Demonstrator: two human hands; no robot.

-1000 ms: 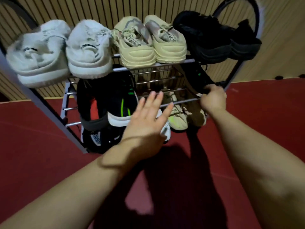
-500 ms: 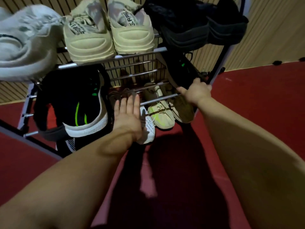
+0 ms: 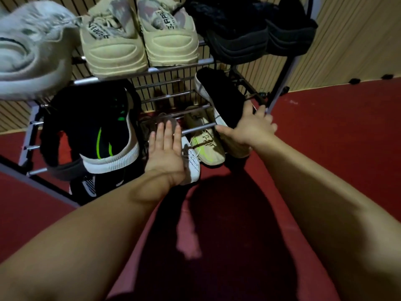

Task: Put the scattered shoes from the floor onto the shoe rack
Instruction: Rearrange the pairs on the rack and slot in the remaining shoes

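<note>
Right hand (image 3: 249, 129) is curled round the near end of the black shoe (image 3: 223, 98), with the thumb stretched left under its white sole edge and the fingertips hooked over the far side. That shoe is already on the rack (image 3: 173, 68), at the right end of the middle shelf, but it is tipped on its side with the sole turned left. Its long axis runs from the grip away and to the left, towards the back rails. Left hand (image 3: 166, 153) is held flat with straight fingers close together, holding nothing, over the front rail (image 3: 199, 128) of the same shelf. It is well apart from the black shoe, so the right hand is judged the one to finish the placing. What seems called for is a roll of the shoe onto its sole and a push straight back. Room for this is seen on the left, where bare rails lie between it and the green-striped shoe (image 3: 102, 131). On the right there is little room, as the post (image 3: 280, 92) stands just beside the knuckles. Overhead the top shelf is filled, so a low path is advised. A yellowish shoe (image 3: 208, 148) lies below the rail.
</note>
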